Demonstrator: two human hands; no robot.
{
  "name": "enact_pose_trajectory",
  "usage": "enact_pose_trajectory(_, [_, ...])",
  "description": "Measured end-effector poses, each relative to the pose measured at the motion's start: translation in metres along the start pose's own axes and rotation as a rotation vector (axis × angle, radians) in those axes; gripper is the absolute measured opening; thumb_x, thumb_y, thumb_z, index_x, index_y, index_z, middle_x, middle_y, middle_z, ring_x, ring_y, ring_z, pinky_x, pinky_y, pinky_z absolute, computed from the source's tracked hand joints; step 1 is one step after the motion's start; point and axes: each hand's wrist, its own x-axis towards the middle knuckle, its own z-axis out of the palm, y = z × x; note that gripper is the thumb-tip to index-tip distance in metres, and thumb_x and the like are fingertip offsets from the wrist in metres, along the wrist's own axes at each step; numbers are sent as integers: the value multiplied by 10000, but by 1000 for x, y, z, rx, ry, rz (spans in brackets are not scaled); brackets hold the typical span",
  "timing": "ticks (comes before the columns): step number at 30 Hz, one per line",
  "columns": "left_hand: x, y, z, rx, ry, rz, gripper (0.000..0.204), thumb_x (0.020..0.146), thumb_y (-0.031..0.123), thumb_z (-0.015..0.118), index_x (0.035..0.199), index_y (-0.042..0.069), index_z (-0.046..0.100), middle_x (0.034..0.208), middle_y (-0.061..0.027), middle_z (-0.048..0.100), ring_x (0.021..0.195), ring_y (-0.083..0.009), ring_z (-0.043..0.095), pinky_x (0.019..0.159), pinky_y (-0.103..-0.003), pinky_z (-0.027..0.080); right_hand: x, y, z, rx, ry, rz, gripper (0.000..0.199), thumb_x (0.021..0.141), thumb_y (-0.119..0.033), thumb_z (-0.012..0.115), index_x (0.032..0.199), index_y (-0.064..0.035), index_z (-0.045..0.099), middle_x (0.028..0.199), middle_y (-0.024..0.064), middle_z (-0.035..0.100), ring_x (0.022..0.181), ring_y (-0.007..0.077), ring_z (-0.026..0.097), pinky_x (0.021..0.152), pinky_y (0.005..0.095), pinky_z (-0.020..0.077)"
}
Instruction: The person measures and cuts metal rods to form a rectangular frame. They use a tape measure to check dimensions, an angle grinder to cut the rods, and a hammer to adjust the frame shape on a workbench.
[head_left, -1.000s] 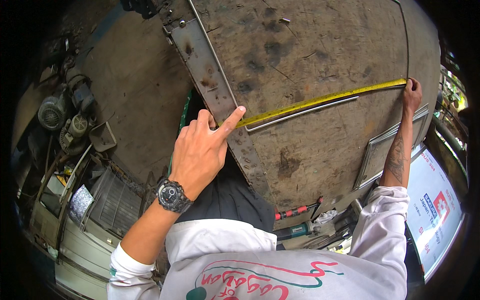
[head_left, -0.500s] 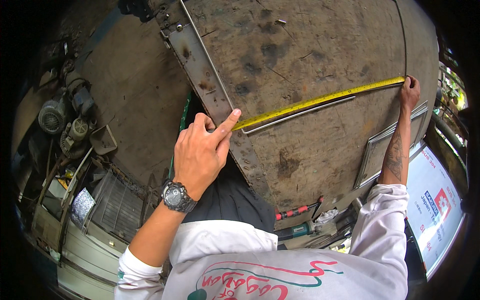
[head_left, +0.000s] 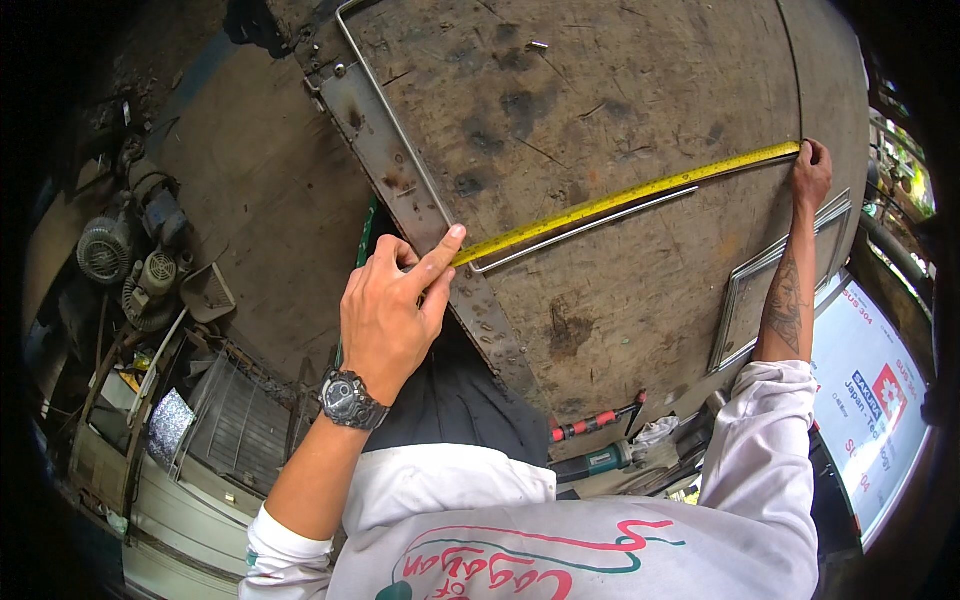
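Note:
A yellow tape measure blade (head_left: 620, 198) is stretched across a worn wooden tabletop. My left hand (head_left: 392, 305), with a black watch on the wrist, is closed on its near-left end at the table's metal edge strip. That hand's index finger reaches along the blade beside the corner of a thin bent metal rod (head_left: 590, 228). One arm of the rod lies just below the tape; another runs up along the edge strip. At the far right, my right hand (head_left: 813, 172) pinches the other end of the blade, near a dark line across the table. The tape's case is not visible.
Flat metal frames (head_left: 745, 300) lie under my right forearm. A teal power tool (head_left: 595, 462) and a red-handled tool (head_left: 597, 422) sit at the table's near edge. A white printed sheet (head_left: 870, 400) stands at right. Motors (head_left: 105, 250) and a dustpan (head_left: 208, 293) are at left.
The view has shifted slightly, so the table, rod and tape appear a little further left. Both hands keep their hold on the tape, which stays stretched.

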Motion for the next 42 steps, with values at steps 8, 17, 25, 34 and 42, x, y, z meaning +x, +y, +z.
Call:
enact_pose_trajectory(8, [-1, 0, 1, -11, -25, -19, 590, 916, 107, 742, 1441, 374, 701, 947, -65, 554, 841, -260, 605, 762, -404, 492, 0, 4, 0, -15, -19, 15, 308, 1051, -301, 662, 1203, -55, 766, 1109, 101, 780, 1034, 216, 740, 944, 354, 559])
enact_pose_trajectory(17, [-1, -2, 0, -61, -18, 1, 611, 928, 54, 707, 1459, 355, 692, 980, -85, 559, 828, -283, 587, 785, -399, 506, 1, 2, 1, 20, -10, -3, 308, 1049, -299, 659, 1202, -53, 764, 1116, 111, 779, 1034, 230, 741, 946, 351, 555])
enact_pose_trajectory(25, [-1, -3, -2, -52, -56, 20, 620, 928, 37, 691, 1477, 325, 682, 998, -103, 558, 831, -286, 582, 796, -400, 494, -2, -1, -2, 11, -14, -5, 319, 1049, -317, 652, 1204, -64, 768, 1118, 110, 777, 1038, 236, 740, 951, 355, 553])
enact_pose_trajectory(34, [-7, -10, 5, -140, 22, 36, 670, 874, 27, 706, 1470, 331, 682, 988, -80, 571, 918, -275, 608, 828, -406, 486, 1, 2, 0, 10, -14, -5, 322, 1045, -323, 658, 1208, -68, 769, 1157, 110, 770, 1067, 237, 734, 966, 360, 551])
enact_pose_trajectory(42, [-8, -10, 4, -105, -12, 40, 658, 871, 10, 714, 1455, 314, 700, 1019, -90, 570, 904, -283, 596, 838, -398, 492, 2, 8, 3, 12, -17, 15, 317, 1026, -319, 658, 1204, -84, 774, 1175, 116, 767, 1094, 260, 730, 987, 389, 550])
